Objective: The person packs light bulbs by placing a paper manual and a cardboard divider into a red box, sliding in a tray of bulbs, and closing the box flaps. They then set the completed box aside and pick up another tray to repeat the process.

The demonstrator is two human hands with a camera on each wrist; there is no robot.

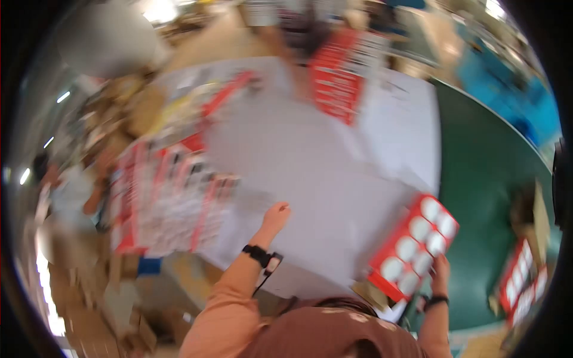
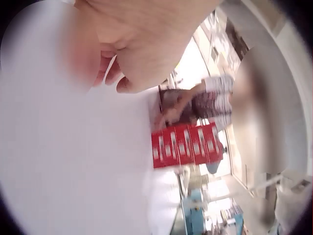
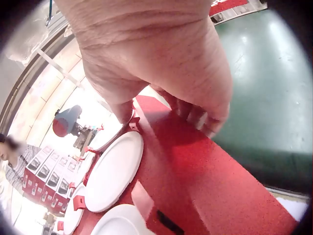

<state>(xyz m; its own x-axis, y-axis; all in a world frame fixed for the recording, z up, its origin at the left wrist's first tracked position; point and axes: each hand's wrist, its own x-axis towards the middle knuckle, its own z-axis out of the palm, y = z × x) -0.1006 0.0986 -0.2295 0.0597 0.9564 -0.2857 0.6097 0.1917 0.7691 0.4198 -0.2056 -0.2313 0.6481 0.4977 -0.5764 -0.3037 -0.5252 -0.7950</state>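
Observation:
My right hand (image 1: 441,271) grips the edge of a red box (image 1: 412,247) set with several round white discs (image 3: 115,171). In the right wrist view the thumb lies on the disc side and the fingers curl over the plain red side (image 3: 195,171). The box is tilted, overlapping the seam between the white surface (image 1: 310,232) and the green table (image 1: 477,149). My left hand (image 1: 275,218) is over the white surface with its fingers loosely curled, and the left wrist view shows nothing in it.
Red-and-white cartons (image 1: 340,77) stand at the far side, near another person (image 2: 215,98). Several red-and-white packages (image 1: 173,203) lie in rows on the left. More red boxes with white discs (image 1: 519,274) are at the right. Cardboard boxes (image 1: 83,310) fill the lower left.

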